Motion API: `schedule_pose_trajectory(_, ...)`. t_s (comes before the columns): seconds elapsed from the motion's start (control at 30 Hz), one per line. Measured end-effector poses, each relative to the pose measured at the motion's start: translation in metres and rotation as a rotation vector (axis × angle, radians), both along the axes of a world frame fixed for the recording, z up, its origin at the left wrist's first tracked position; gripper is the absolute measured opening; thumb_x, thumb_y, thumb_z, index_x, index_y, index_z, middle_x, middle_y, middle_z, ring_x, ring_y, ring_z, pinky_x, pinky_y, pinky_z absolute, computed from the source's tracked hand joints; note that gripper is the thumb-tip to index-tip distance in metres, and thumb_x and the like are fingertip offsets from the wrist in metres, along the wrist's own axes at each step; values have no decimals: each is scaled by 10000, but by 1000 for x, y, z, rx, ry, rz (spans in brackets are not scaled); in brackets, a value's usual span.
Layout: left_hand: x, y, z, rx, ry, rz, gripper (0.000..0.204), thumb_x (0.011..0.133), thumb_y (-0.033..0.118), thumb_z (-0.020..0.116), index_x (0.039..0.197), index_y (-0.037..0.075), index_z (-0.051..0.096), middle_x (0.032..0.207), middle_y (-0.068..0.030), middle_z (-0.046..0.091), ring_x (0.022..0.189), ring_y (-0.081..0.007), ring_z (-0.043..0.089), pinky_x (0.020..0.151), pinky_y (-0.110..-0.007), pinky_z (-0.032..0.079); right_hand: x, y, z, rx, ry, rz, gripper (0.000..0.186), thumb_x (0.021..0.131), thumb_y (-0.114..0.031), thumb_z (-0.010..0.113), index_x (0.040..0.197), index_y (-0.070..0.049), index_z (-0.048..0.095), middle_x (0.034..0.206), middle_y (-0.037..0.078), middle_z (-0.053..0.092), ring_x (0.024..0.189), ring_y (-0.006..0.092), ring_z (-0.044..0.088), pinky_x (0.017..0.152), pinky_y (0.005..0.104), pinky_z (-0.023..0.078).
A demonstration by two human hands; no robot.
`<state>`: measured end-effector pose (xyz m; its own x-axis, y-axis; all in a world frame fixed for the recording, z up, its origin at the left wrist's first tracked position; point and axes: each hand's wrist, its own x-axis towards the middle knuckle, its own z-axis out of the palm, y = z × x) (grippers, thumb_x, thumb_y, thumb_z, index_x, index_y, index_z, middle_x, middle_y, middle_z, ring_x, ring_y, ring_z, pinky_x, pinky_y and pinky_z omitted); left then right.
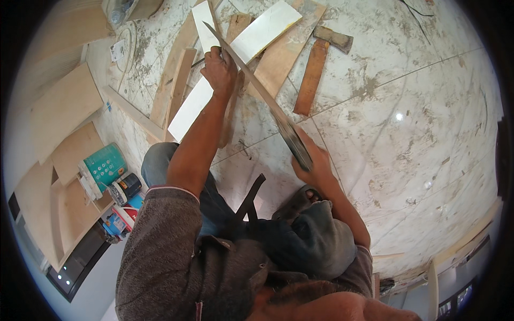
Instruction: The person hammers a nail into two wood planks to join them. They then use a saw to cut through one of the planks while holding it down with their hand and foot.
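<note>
My left hand [220, 70] is closed around the lower end of a narrow white strip of board [204, 25], pressing it down over a wider white board [267, 31]. The wider board lies aslant on pieces of wood and shows a yellowish edge. In my right hand [314, 162] is a handsaw [257, 85] with a long tapering blade pointing up and left. Its blade passes just right of my left hand, and its tip lies over the narrow strip. The teeth cannot be made out, and the handle end is blurred.
A hatchet [315, 69] with a wooden handle lies right of the boards. Brown planks [176, 85] and a plywood piece [286, 53] lie around them. At left are plywood panels [64, 112], a teal container [104, 168] and a dark can [126, 187]. The tiled floor [407, 134] is stained.
</note>
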<state>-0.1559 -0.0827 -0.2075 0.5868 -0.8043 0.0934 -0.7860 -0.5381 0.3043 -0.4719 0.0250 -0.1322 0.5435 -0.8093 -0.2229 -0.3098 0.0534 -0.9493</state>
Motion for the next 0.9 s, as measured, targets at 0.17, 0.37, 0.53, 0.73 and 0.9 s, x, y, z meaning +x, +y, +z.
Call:
schedule_pose_trajectory(0.17,-4,4,-2,-15,-49,-48,216,957,286,477,1025,94,547,944,-128,571,913,-322,549,770,-466,330,-9,16,0,-13,59,50,814,681,-80,668,1436,-110,367,1264,225,568,1055,393,607,857,425,527)
schedule_pose_trajectory(0.37,5,3,-1,-33,-5,-42,198,961,269,465,1005,84,522,922,-140,565,882,-339,550,755,-476,339,10,-13,6,91,34,57,813,680,-72,640,1441,-127,360,1276,213,563,1083,391,594,887,441,520)
schedule_pose_trajectory(0.53,-1,-5,-1,-20,-38,-31,213,964,267,454,983,65,517,929,-158,566,894,-362,552,765,-511,358,-30,25,4,-20,64,12,789,682,-78,638,1428,-148,390,1277,207,565,1044,395,612,867,438,529)
schedule_pose_trajectory(0.73,10,-7,4,16,26,-32,289,979,323,421,984,54,526,947,-197,600,882,-403,574,761,-510,408,41,-30,-2,-17,-25,-26,727,719,-44,608,1416,-109,410,1219,198,602,1010,374,633,833,395,536)
schedule_pose_trajectory(0.9,15,-10,4,174,-13,-22,351,946,342,467,1003,-1,513,967,-232,617,884,-424,601,779,-511,432,-36,33,1,-8,79,21,812,693,-72,647,1448,-155,360,1275,216,559,1091,384,591,865,420,531)
